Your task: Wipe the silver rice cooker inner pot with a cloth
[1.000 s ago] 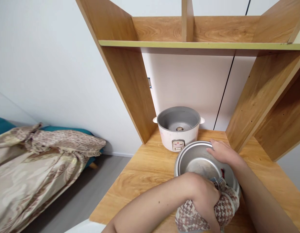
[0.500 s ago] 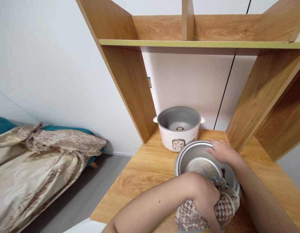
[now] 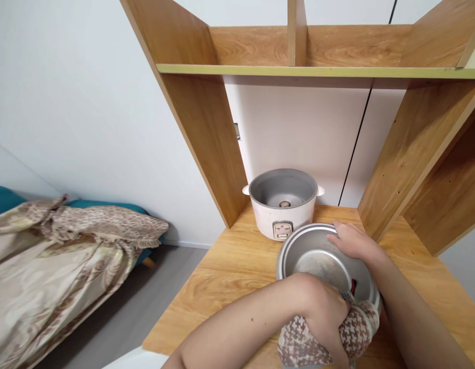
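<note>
A silver metal inner pot (image 3: 317,259) is tilted on the wooden desk, its open mouth facing up toward me. My right hand (image 3: 351,240) grips the far right of its rim, thumb inside and the other fingers over the edge. Bunched in my left hand (image 3: 326,307) is a brown-and-white patterned cloth (image 3: 304,344), pressed over the near rim of the pot. Some of my left fingers are hidden behind the cloth. A small dark red spot shows inside the pot by the cloth. Just behind stands the white rice cooker body (image 3: 262,220), lidless, with a grey interior.
The wooden desk (image 3: 199,287) carries side panels and a shelf (image 3: 298,70) above the cooker. A wall socket (image 3: 237,131) shows behind the left panel (image 3: 201,133). At left, a bed (image 3: 48,266) with patterned covers stands on a grey floor.
The cloth and my left fingers have shifted very slightly at the near rim. My right hand and the pot stay almost where they were.
</note>
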`<state>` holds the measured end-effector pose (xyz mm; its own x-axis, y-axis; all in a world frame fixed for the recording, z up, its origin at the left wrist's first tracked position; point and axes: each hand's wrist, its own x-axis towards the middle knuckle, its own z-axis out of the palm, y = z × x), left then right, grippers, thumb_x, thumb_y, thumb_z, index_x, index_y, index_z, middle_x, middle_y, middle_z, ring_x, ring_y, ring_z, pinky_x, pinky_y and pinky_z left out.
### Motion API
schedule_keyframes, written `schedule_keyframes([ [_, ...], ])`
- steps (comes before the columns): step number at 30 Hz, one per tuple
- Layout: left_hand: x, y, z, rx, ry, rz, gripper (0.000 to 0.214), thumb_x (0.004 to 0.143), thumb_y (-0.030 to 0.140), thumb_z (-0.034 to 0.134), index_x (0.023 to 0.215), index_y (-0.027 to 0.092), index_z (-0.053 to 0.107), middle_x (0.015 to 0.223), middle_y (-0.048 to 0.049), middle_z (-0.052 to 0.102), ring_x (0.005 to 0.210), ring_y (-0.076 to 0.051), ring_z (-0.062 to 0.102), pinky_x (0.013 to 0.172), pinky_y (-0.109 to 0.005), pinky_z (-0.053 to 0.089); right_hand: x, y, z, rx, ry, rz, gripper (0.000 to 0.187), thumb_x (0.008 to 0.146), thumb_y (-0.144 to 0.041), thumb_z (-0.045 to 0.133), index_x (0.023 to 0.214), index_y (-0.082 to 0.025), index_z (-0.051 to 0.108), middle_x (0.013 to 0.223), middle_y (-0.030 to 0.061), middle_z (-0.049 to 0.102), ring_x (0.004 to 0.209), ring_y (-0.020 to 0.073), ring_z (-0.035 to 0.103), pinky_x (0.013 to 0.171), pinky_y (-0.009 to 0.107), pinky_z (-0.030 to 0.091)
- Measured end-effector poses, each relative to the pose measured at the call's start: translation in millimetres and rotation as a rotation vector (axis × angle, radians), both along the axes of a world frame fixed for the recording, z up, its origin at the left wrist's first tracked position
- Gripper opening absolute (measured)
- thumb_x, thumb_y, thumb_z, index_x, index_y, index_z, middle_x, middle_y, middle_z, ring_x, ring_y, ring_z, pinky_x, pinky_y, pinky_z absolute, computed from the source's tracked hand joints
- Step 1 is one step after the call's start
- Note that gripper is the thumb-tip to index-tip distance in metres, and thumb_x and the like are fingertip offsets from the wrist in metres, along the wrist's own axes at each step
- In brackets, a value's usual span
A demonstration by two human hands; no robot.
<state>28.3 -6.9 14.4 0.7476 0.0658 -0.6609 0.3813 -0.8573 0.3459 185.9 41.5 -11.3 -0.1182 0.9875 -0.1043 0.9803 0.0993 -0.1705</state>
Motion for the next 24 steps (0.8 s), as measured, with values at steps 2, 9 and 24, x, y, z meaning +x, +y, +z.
schedule_keyframes([
  [2,-0.6,-0.2,0.4,0.003,-0.014,0.014,0.09,0.067,0.072,0.067,0.125,0.003,0.069,0.106,-0.0215,0.076,0.084,-0.033,0.073,0.077,-0.041,0.057,0.3,0.5,-0.6,-0.001,0.0,0.0,0.032,0.099,-0.041,0.045,0.114,-0.016,0.06,0.115,0.0185,0.073,0.108,0.0315,0.068,0.079,0.036,0.045],
  [9,-0.5,1.6,0.7,0.006,-0.007,-0.011,0.097,0.066,0.074,0.066,0.127,-0.002,0.066,0.111,-0.0255,0.074,0.09,-0.034,0.073,0.08,-0.04,0.057,1.0,1.3,-3.1,0.005,0.002,0.003,0.033,0.098,-0.041,0.044,0.114,-0.016,0.06,0.115,0.0193,0.072,0.108,0.0332,0.068,0.079,0.037,0.045],
  [24,-0.2,0.6,1.2,-0.003,-0.019,-0.002,0.101,0.067,0.07,0.068,0.137,-0.001,0.057,0.118,-0.0247,0.073,0.096,-0.036,0.073,0.085,-0.043,0.057,0.4,0.7,-1.9,0.008,0.006,0.007,0.033,0.098,-0.04,0.045,0.114,-0.016,0.06,0.114,0.0188,0.073,0.108,0.0331,0.068,0.08,0.037,0.045],
])
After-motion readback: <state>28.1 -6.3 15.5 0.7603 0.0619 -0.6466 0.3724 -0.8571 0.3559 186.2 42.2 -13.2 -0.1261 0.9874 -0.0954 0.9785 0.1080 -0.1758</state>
